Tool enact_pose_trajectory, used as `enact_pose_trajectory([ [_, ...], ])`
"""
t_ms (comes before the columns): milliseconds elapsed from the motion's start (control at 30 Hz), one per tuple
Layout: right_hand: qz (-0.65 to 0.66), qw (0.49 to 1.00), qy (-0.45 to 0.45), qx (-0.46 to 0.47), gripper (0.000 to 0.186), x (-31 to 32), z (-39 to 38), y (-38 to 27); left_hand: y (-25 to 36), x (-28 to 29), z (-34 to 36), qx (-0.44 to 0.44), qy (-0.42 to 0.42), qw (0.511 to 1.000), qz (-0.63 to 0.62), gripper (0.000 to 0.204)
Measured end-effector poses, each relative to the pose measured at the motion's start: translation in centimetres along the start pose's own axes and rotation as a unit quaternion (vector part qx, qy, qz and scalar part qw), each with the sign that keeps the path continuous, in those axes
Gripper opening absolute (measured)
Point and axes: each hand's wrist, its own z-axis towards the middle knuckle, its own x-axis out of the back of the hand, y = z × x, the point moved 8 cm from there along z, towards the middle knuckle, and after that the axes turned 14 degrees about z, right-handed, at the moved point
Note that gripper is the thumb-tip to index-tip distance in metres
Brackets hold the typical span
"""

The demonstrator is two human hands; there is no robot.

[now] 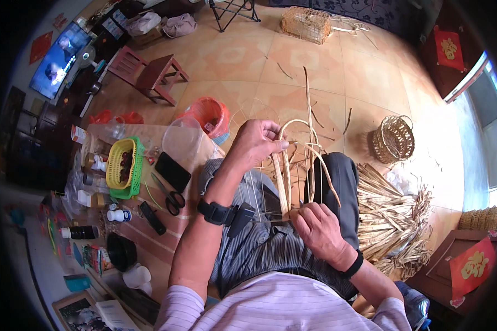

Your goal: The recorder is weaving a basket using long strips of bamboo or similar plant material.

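Between my knees stands a thin wire frame point(253, 190) partly wound with pale dried plant strips point(282, 185). My left hand point(258, 142) is closed at the frame's far upper part, thumb and fingers pinching a looped strip. My right hand point(320, 229) is closed at the near lower edge, its curled fingers on the foot of the strips; what lies inside them is partly hidden. One strip arches over and hangs down to the right, and another long end point(307, 94) sticks up and away from me.
At left, a table holds black scissors point(173, 199), a dark phone point(173, 171), a yellow basket point(121, 164) and several bottles. A red-lined bin point(210, 115) stands beyond. To the right lie a heap of dried strips point(395, 212) and a woven basket point(393, 139). A wire cage point(305, 26) sits far off.
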Motion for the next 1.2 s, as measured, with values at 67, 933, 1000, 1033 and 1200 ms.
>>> enact_pose_trajectory([
  [67, 0.008, 0.999, 0.033, 0.016, 0.030, 0.7, 0.3, -0.3, -0.1, 0.6, 0.4, 0.010, -0.002, 1.000, 0.010, 0.024],
  [933, 0.181, 0.940, 0.125, -0.260, 0.023, 2.2, -0.3, 1.1, -1.0, 0.7, 3.7, 0.018, -0.087, 0.995, -0.035, 0.018],
  [1000, 0.118, 0.962, 0.106, -0.223, 0.022, 2.2, 0.1, 0.2, -1.0, 0.6, 3.6, 0.025, -0.088, 0.995, -0.033, 0.019],
  [1033, 0.141, 0.962, 0.128, -0.196, 0.022, 2.4, 0.2, -0.3, -0.9, 0.6, 3.6, 0.020, -0.091, 0.995, -0.039, 0.019],
  [1200, 0.263, 0.943, 0.135, -0.155, 0.023, 1.6, -0.5, -0.9, -0.8, 0.7, 3.2, 0.022, -0.083, 0.995, -0.052, 0.020],
])
